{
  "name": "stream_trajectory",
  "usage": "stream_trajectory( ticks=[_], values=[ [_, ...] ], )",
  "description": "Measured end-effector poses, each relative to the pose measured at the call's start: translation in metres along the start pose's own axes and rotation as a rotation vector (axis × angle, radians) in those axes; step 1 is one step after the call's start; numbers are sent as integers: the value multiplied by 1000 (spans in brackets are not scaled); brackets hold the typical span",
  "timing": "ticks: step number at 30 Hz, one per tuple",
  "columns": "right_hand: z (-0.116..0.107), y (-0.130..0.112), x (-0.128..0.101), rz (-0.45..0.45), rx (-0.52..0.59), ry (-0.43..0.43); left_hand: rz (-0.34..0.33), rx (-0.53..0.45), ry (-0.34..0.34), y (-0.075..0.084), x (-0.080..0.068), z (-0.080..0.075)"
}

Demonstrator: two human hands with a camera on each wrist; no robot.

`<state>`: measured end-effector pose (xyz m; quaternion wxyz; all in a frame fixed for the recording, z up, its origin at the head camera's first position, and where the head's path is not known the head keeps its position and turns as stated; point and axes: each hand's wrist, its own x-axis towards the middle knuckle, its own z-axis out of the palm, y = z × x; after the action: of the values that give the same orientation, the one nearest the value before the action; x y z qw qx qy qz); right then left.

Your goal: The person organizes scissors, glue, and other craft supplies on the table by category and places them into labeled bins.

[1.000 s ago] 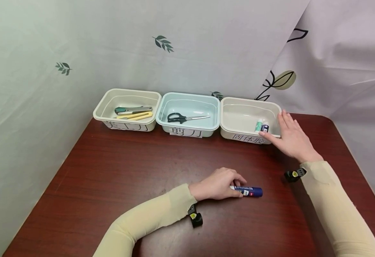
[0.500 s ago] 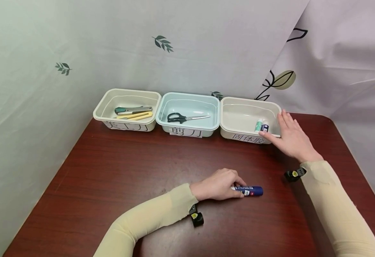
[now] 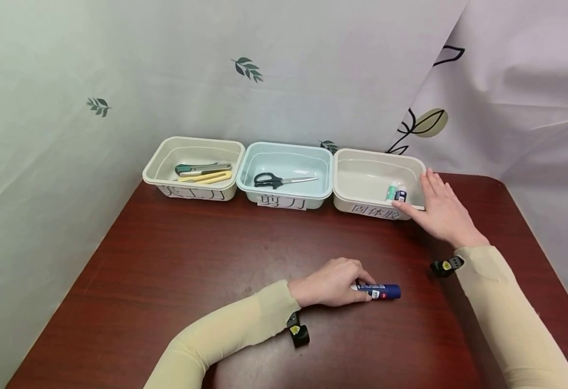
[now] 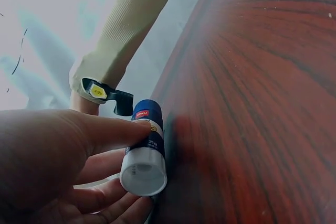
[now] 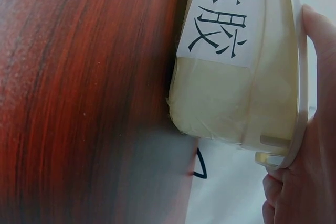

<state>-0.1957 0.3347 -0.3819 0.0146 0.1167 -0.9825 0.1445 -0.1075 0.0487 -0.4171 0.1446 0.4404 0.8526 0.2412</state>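
Note:
A blue glue stick (image 3: 380,292) lies on the dark red table (image 3: 206,259). My left hand (image 3: 336,281) pinches its white end, with the index finger on top and the other fingers beneath. In the left wrist view the glue stick (image 4: 146,153) points away from my left hand (image 4: 58,156). My right hand (image 3: 440,210) rests with straight fingers against the right corner of the right cream bin (image 3: 361,165). Its thumb lies along the front rim. Up close, the right hand (image 5: 315,129) touches the rim of the labelled right cream bin (image 5: 236,93).
Two small glue sticks (image 3: 395,192) stand in the right cream bin. A blue bin (image 3: 264,154) in the middle holds scissors (image 3: 281,179). The left cream bin (image 3: 167,156) holds utility knives (image 3: 202,172). Curtains hang behind and on both sides.

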Motion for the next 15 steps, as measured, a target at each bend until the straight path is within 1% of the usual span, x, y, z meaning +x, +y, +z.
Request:
stream_trajectory(
  ticks=[4, 11, 15],
  values=[
    [0, -1, -1, 2, -2, -4, -2, -27, 6, 0, 0, -1],
    [0, 1, -3, 3, 0, 5, 5, -90, 60, -2, -1, -9],
    [2, 2, -2, 3, 4, 5, -2, -126, 95, -4, -2, -14]
  ],
)
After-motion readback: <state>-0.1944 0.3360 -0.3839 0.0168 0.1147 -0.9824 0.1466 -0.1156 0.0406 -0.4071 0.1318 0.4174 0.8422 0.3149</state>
